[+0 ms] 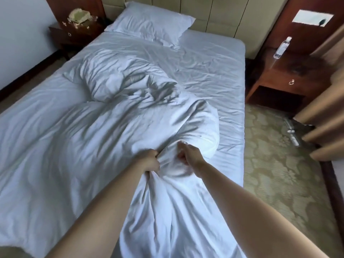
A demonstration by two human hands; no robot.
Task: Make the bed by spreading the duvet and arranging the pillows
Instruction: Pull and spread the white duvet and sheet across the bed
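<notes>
White duvet (104, 131) lies bunched and badly creased across the middle and near part of the bed (229, 75), not spread flat. Big rumpled mound in the centre, deep folds with grey shadows running toward the foot. One thick gathered section trails off the near edge toward the camera, between the two forearms. Right side of the mattress is bare fitted sheet, lightly wrinkled; the duvet covers mostly the left and centre.

Left hand (151, 161) is closed in a fist on a bunch of duvet fabric, cloth pinched up between the fingers. Right hand (188, 153) is just beside it, also curled tight onto the duvet fabric, a little blurred; fingers wrapped on the cloth. Both arms are bare and stretched forward from the bottom of the frame.

One white pillow (150, 23) sits at the head of the bed, left side, leaning on the padded beige headboard (223, 13), creased, one corner drooping onto the sheet. Right half of the head end has only sheet showing.

Dark wood nightstand (74, 34) at far left with a crumpled greenish thing on top. Another nightstand (290, 77) at right with a clear plastic bottle (282, 47) standing on it. Patterned green-beige carpet (279, 164) on the right of the bed, tan curtain (325, 108) at the right edge.
</notes>
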